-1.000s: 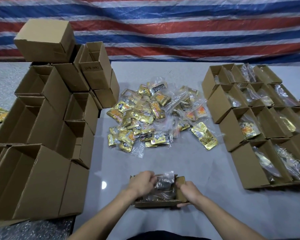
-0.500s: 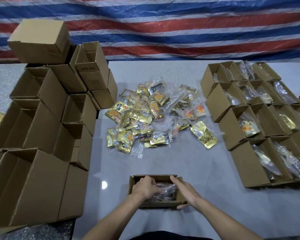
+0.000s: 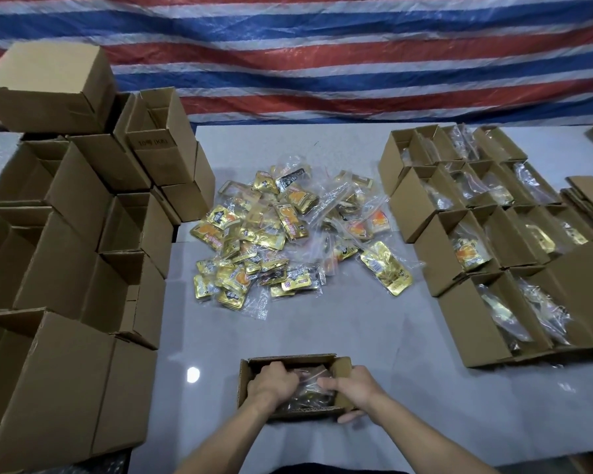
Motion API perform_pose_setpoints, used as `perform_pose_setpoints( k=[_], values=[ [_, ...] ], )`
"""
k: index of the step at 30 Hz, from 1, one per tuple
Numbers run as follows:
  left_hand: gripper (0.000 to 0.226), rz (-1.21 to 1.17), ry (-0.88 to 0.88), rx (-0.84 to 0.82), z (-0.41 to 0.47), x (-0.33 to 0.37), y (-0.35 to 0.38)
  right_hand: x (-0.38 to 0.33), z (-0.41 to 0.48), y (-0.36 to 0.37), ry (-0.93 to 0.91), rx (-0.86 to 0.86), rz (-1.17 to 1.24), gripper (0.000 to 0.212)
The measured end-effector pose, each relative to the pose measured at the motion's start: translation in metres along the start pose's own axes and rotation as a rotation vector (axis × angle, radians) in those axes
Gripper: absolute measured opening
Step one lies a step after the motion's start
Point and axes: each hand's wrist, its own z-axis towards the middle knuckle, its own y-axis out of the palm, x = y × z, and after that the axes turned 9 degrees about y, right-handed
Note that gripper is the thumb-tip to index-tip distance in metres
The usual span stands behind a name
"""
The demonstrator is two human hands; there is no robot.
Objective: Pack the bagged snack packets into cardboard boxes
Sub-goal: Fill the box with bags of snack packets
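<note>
— Cardboard first: is the open box point(image 3: 245, 381) firm enough to take a push?

— I'd judge so. It is light corrugated board, stiff at the walls and weak at the flaps. The clear bag point(image 3: 303, 398) inside it is the awkward part.

— How will it handle?

— It looks light, soft and slippery. The film probably crinkles and springs back up, and the packets inside it would slide about. I'd take it by the bulk, palms flat on top, not by a loose corner of film.

— Where is it, relative to the grip?

— It is down inside the box, right under both hands. The left hand point(image 3: 271, 383) reaches in from the box's left side, its grip curled over the bag, fingertips hidden. The right hand point(image 3: 353, 388) straddles the box's right wall: the thumb lies inside against the bag and the fingers are outside, so that grip clasps the wall.

— So one hand tucks while the other steadies?

— That is how I read it. The bag's top sits about level with the rim.

— And the other stock?

— The pile of bagged packets point(image 3: 288, 241) lies beyond the box on the tabletop point(image 3: 374, 336). The empty boxes point(image 3: 65, 234) are stacked to its left. The filled boxes point(image 3: 476, 241) stand to its right and beyond.
</note>
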Motion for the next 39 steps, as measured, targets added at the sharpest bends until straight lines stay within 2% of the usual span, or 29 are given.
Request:
perform_pose_setpoints(
  k=[2, 5, 7, 9, 11, 14, 18, 20, 23, 26, 32, 38, 39],
  values=[
    [0.040, 0.210, 0.088, 0.066, -0.002, 0.000, 0.003, 0.000, -0.001, -0.001, 0.006, -0.037, 0.069, 0.051],
    [0.040, 0.539, 0.205, 0.229, -0.021, -0.002, 0.003, 0.002, 0.001, -0.001, 0.014, -0.048, 0.128, 0.043],
    [0.028, 0.535, 0.338, 0.319, -0.038, -0.004, -0.002, 0.003, 0.004, 0.003, 0.022, -0.021, 0.136, 0.038],
    [0.017, 0.506, 0.554, 0.443, -0.052, -0.011, -0.007, 0.002, 0.007, 0.007, 0.027, 0.013, 0.144, 0.041],
    [0.032, 0.528, 0.609, 0.320, -0.060, -0.020, -0.011, -0.001, 0.007, 0.009, 0.026, 0.034, 0.145, 0.040],
    [0.044, 0.473, 0.529, 0.080, -0.063, -0.032, -0.007, 0.000, 0.008, 0.009, 0.004, 0.012, 0.150, 0.033],
    [0.067, 0.441, 0.449, -0.052, -0.062, -0.027, -0.008, 0.010, 0.012, 0.002, -0.037, -0.059, 0.182, 0.029],
    [0.066, 0.483, 0.442, -0.098, -0.061, -0.020, -0.008, 0.016, 0.016, -0.001, -0.038, -0.080, 0.212, 0.026],
    [0.050, 0.516, 0.426, -0.106, -0.059, -0.010, -0.003, 0.024, 0.021, -0.003, -0.046, -0.073, 0.234, 0.024],
    [0.043, 0.490, 0.429, -0.057, -0.056, 0.004, 0.000, 0.032, 0.023, -0.008, -0.033, -0.021, 0.243, 0.025],
    [0.051, 0.675, 0.619, 0.027, -0.037, 0.032, 0.020, 0.067, 0.015, -0.036, 0.026, 0.047, 0.462, 0.024],
    [0.042, 0.873, 0.801, 0.024, -0.032, 0.088, 0.045, 0.108, 0.000, -0.071, 0.129, 0.158, 0.677, 0.024],
    [0.042, 0.877, 0.826, -0.029, -0.029, 0.097, 0.050, 0.114, -0.001, -0.076, 0.141, 0.172, 0.710, 0.023]
  ],
)
